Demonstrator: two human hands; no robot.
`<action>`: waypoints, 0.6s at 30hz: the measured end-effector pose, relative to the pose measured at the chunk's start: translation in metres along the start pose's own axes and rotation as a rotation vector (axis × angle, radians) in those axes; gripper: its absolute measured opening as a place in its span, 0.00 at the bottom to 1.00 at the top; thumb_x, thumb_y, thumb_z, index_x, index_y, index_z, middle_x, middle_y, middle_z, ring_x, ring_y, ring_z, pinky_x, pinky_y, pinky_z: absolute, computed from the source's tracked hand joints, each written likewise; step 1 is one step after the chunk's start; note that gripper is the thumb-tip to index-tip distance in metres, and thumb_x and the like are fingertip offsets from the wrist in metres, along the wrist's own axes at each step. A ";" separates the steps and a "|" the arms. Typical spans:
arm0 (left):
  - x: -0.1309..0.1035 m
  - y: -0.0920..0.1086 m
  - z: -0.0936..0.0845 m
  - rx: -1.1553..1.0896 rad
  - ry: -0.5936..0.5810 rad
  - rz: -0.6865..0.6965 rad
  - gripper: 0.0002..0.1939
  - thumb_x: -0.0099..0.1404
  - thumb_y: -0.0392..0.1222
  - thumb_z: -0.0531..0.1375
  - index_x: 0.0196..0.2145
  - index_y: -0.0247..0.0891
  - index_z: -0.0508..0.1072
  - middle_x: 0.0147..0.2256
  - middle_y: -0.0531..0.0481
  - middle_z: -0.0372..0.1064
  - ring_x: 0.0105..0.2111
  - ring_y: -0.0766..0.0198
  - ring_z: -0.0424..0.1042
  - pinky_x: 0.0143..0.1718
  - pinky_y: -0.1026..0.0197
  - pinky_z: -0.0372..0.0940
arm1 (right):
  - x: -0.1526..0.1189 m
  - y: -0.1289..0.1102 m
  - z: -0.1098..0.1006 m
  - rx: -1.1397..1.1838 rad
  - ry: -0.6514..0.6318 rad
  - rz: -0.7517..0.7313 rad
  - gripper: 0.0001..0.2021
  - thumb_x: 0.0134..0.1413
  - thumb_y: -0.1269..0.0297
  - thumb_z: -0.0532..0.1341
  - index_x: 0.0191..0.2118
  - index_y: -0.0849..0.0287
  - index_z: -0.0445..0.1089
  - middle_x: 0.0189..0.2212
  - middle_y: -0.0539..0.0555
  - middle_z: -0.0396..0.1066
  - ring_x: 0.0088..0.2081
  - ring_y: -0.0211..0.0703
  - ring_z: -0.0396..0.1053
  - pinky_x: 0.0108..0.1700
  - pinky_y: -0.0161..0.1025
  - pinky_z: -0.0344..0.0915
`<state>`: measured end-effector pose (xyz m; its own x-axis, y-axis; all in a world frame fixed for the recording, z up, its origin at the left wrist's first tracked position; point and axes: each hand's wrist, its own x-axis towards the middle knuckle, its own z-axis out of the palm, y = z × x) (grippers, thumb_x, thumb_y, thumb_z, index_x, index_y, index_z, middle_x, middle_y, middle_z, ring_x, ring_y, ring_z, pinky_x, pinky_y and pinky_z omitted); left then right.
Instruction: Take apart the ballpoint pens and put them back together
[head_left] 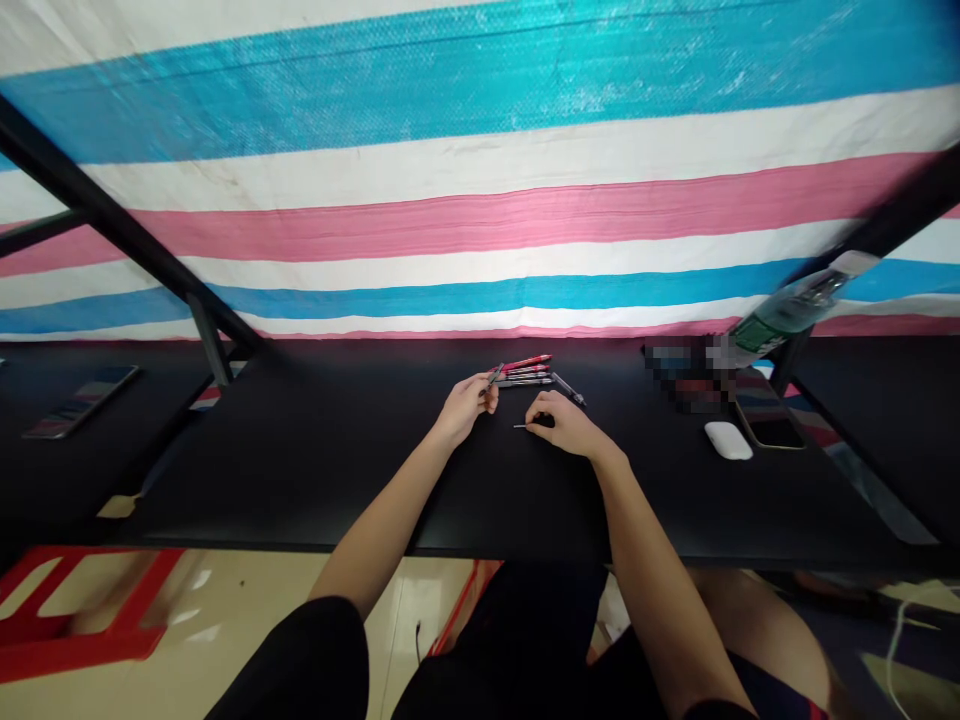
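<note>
Two hands at a black table, each pinching a slim piece beside a cluster of pens

The left hand has its thumb and fingertips closed on a slim dark piece, which tilts up and away at the left end of a cluster of pens. The pens lie on the black table roughly side by side, red ones at the far side and clear or greyish ones nearer. One more clear-and-dark pen lies slanted just beyond the right hand, near the right ends of the cluster.

The right hand is bent over, its thumb and index finger pinched together on a thin, light-coloured piece that pokes out to the left, low over the tabletop; whether it touches the surface I cannot tell. The two hands are apart, with bare table between them.

Well to the right, a white earbud case lies just beside a dark phone. Behind them a clear bottle with a green label leans to the right, next to a pixelated patch. A striped sheet in blue, white and pink hangs behind the table, and a red stool stands at the lower left
</note>
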<state>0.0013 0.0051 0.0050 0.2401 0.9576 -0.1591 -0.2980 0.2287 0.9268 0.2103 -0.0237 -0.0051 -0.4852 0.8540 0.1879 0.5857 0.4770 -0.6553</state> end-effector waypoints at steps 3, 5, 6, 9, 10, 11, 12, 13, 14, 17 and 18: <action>0.000 -0.001 0.000 -0.009 0.005 0.004 0.11 0.63 0.38 0.54 0.38 0.32 0.74 0.22 0.56 0.57 0.19 0.71 0.59 0.24 0.65 0.55 | 0.001 0.002 0.005 0.113 0.092 0.039 0.04 0.55 0.67 0.61 0.30 0.57 0.71 0.31 0.53 0.69 0.36 0.45 0.66 0.41 0.43 0.63; 0.000 -0.001 0.001 -0.001 0.011 0.001 0.10 0.63 0.38 0.54 0.37 0.33 0.74 0.21 0.56 0.56 0.18 0.72 0.58 0.23 0.65 0.55 | 0.002 0.003 0.007 0.222 0.155 0.108 0.05 0.55 0.64 0.61 0.31 0.57 0.71 0.29 0.52 0.70 0.32 0.42 0.65 0.38 0.42 0.63; 0.000 -0.001 0.002 0.009 0.013 0.001 0.10 0.63 0.38 0.53 0.37 0.33 0.73 0.20 0.56 0.56 0.18 0.72 0.58 0.23 0.65 0.56 | 0.003 0.004 0.008 0.287 0.180 0.143 0.06 0.55 0.62 0.61 0.31 0.57 0.71 0.29 0.51 0.70 0.31 0.41 0.65 0.36 0.41 0.63; -0.002 -0.001 0.003 0.061 0.011 0.002 0.10 0.63 0.37 0.53 0.38 0.33 0.72 0.21 0.55 0.61 0.19 0.71 0.61 0.24 0.65 0.57 | 0.005 0.003 0.008 0.527 0.253 0.216 0.11 0.54 0.54 0.62 0.31 0.57 0.70 0.28 0.51 0.70 0.29 0.39 0.66 0.32 0.39 0.62; -0.002 -0.001 0.003 0.077 0.009 -0.001 0.09 0.63 0.37 0.53 0.38 0.34 0.71 0.22 0.54 0.63 0.20 0.70 0.62 0.24 0.65 0.57 | 0.006 0.002 0.007 0.623 0.288 0.233 0.12 0.53 0.52 0.63 0.31 0.57 0.70 0.28 0.51 0.71 0.28 0.39 0.66 0.30 0.38 0.62; -0.003 -0.001 0.003 0.090 0.005 -0.006 0.08 0.63 0.37 0.53 0.38 0.34 0.70 0.23 0.53 0.65 0.20 0.70 0.64 0.24 0.65 0.58 | 0.007 0.002 0.007 0.718 0.329 0.253 0.14 0.51 0.50 0.64 0.31 0.57 0.69 0.27 0.50 0.70 0.27 0.38 0.66 0.28 0.37 0.62; -0.004 0.000 0.004 0.099 0.001 -0.013 0.07 0.63 0.37 0.54 0.38 0.35 0.69 0.24 0.52 0.67 0.21 0.69 0.65 0.25 0.65 0.59 | 0.007 0.001 0.006 0.806 0.371 0.277 0.15 0.50 0.49 0.66 0.32 0.57 0.69 0.26 0.50 0.70 0.26 0.37 0.65 0.25 0.36 0.60; -0.004 0.000 0.004 0.104 -0.004 -0.019 0.06 0.63 0.37 0.54 0.37 0.35 0.68 0.26 0.51 0.69 0.22 0.69 0.67 0.25 0.65 0.60 | 0.008 0.001 0.006 0.886 0.409 0.304 0.17 0.48 0.48 0.66 0.31 0.57 0.68 0.24 0.49 0.69 0.24 0.36 0.64 0.23 0.34 0.59; -0.005 0.001 0.005 0.108 -0.008 -0.024 0.05 0.63 0.37 0.54 0.37 0.35 0.67 0.28 0.50 0.70 0.24 0.68 0.68 0.26 0.65 0.60 | 0.008 0.000 0.006 0.955 0.443 0.328 0.17 0.47 0.48 0.67 0.31 0.57 0.68 0.24 0.48 0.68 0.22 0.34 0.63 0.20 0.33 0.57; -0.007 0.002 0.006 0.115 -0.014 -0.028 0.04 0.63 0.37 0.55 0.37 0.35 0.65 0.31 0.47 0.73 0.26 0.67 0.71 0.27 0.64 0.62 | 0.008 0.004 0.004 1.106 0.532 0.368 0.18 0.45 0.48 0.69 0.31 0.56 0.66 0.23 0.47 0.67 0.19 0.31 0.58 0.16 0.30 0.50; -0.007 0.003 0.006 0.116 -0.015 -0.026 0.04 0.63 0.37 0.56 0.37 0.35 0.65 0.32 0.46 0.73 0.26 0.67 0.71 0.27 0.64 0.62 | 0.008 0.005 0.004 1.144 0.562 0.371 0.18 0.45 0.49 0.69 0.31 0.56 0.65 0.22 0.46 0.66 0.18 0.30 0.57 0.15 0.29 0.48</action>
<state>0.0047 -0.0020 0.0106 0.2602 0.9488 -0.1789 -0.1825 0.2303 0.9559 0.2069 -0.0150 -0.0102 0.0788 0.9961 -0.0408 -0.3834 -0.0075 -0.9236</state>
